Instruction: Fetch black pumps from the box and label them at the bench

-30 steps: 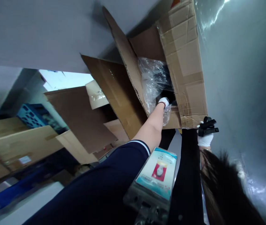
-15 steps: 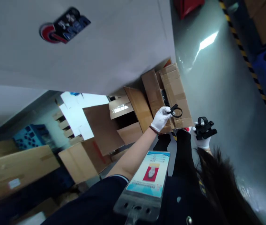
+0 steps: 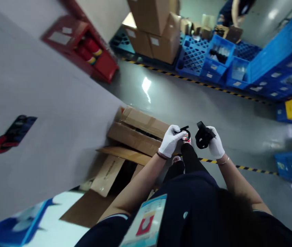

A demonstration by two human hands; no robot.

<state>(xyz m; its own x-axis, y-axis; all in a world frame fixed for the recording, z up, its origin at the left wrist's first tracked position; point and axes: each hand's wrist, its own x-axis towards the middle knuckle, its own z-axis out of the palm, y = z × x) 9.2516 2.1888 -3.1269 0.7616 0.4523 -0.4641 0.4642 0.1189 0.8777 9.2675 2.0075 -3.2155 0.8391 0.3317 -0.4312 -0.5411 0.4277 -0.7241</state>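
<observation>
Black ring clip (image 3: 185, 131) sits in the left hand (image 3: 171, 140), pinched between closed gloved fingers, just left of picture centre. Right hand (image 3: 216, 143), at 3 o'clock of the left and near it, has its grip closed around a black clamp part (image 3: 203, 135). Both hands wear white gloves. Cardboard box (image 3: 138, 132) lies on the floor (image 3: 213, 109) at 9 o'clock of the left hand. Blue crates (image 3: 213, 58) stand at 1 o'clock, well apart.
</observation>
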